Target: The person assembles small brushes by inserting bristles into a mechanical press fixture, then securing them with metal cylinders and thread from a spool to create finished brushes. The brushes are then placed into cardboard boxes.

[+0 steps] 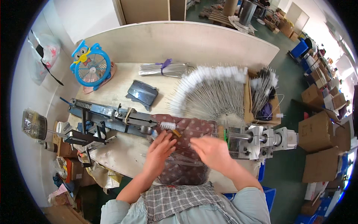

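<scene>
A white-bristled wire brush [167, 125] lies lengthwise over a brown polka-dot cloth [203, 128], its thin wire stem running right toward the metal spindle machine [257, 139]. Just below the bristles is a small brass-coloured piece [176, 133]. My left hand [161, 148] is near the brush and brass piece, fingers stretched out and slightly apart, with nothing visible in them. My right hand [212, 151] hovers over the cloth, left of the spindle machine. Blur and the back of the hand hide its fingertips, so whether it holds anything is unclear.
A long dark metal fixture [115, 117] runs along the left of the table. Finished white-tipped wire brushes [216, 89] fan out behind, beside a cardboard box [276, 112] of more brushes. A wire bundle [167, 70], dark plastic piece [143, 93] and blue fan [92, 69] stand farther back.
</scene>
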`<state>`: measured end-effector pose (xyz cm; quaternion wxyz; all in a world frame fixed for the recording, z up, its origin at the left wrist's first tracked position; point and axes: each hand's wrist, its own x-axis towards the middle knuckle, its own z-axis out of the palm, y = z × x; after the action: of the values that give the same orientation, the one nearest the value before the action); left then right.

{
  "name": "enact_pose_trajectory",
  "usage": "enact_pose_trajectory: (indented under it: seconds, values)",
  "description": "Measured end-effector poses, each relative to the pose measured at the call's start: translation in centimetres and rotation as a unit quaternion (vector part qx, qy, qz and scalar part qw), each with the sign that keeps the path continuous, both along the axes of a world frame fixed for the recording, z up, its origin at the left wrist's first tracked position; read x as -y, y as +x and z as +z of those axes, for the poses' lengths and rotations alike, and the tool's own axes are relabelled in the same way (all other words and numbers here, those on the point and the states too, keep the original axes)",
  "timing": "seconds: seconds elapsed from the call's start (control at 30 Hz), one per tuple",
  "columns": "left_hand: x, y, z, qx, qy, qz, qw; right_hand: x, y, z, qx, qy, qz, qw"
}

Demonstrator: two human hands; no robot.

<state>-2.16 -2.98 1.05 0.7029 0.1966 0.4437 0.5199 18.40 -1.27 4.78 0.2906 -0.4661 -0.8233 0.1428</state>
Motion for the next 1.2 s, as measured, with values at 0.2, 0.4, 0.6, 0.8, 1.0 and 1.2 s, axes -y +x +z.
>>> enact_pose_trajectory:
  seconds: [0.2,0.4,0.6,0.8,1.0,1.2]
  values:
    - [1.6,-9.0,-2.7,-0.099,-0.049,0.209,0.972,4.4,2.1,-7.8,0.171,-0.212,-0.003,0.962]
    - [7.6,-29.1,-9.6,0.067,-0.097,0.493,0.862,2.6,2.2,-5.5,0.158,-0.215,0.007,0.964]
    - [8.4,-36.9,-10.2,-0.128,-0.085,0.547,0.823,3.0,2.7,-4.3,0.162,-0.211,-0.025,0.964]
    - [6.8,-25.9,-10.2,-0.119,-0.09,0.518,0.842,3.1,2.9,-3.8,0.154,-0.259,-0.065,0.951]
    - [4.4,-11.1,-7.7,0.134,-0.106,0.214,0.962,3.4,3.6,-5.1,0.143,-0.225,-0.044,0.963]
    - [-0.2,-0.2,-3.1,-0.107,-0.006,0.044,0.993,4.2,3.6,-5.7,0.119,-0.212,-0.048,0.969]
